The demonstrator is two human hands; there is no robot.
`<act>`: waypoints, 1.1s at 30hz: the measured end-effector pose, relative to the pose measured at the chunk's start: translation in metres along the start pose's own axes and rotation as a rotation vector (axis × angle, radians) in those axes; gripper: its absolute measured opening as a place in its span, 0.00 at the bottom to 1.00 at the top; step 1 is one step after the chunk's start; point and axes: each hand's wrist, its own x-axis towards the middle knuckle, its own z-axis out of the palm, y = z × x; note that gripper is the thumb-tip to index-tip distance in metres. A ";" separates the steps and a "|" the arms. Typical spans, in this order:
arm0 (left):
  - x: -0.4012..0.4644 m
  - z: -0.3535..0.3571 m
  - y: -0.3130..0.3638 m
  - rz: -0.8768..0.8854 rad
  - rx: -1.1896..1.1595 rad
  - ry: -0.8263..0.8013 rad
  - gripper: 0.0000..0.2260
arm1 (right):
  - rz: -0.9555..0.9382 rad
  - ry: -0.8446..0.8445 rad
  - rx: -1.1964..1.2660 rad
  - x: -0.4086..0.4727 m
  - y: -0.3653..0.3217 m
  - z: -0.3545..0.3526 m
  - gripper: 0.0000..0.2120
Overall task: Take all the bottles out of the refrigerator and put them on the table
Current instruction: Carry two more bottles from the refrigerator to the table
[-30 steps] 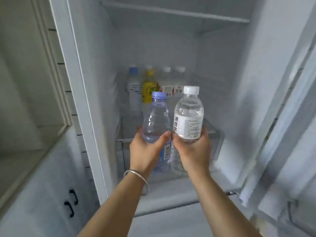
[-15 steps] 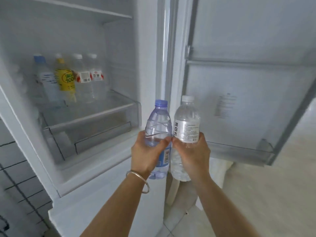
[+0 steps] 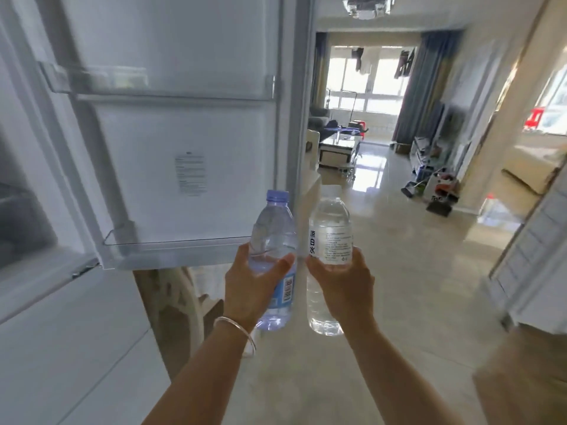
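Beyond your left fingers stands the open refrigerator door (image 3: 171,142), and your left hand (image 3: 250,289) curls its fingers round the blue-capped water bottle (image 3: 274,259), thumb across its front. Just beside it, your right hand (image 3: 342,286) wraps the white-capped water bottle (image 3: 329,240) at its waist. Both bottles look slick, so either could slip through your fingers if you swing round toward the table, which is not in view.

Coffee table (image 3: 337,148) at 12 o'clock, blue curtain (image 3: 414,87) at 1 o'clock, ornate chair (image 3: 175,305) at 8 o'clock.
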 end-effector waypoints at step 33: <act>0.363 0.339 -0.053 -0.051 -0.001 0.164 0.16 | 0.055 -0.092 0.029 0.489 0.134 0.039 0.21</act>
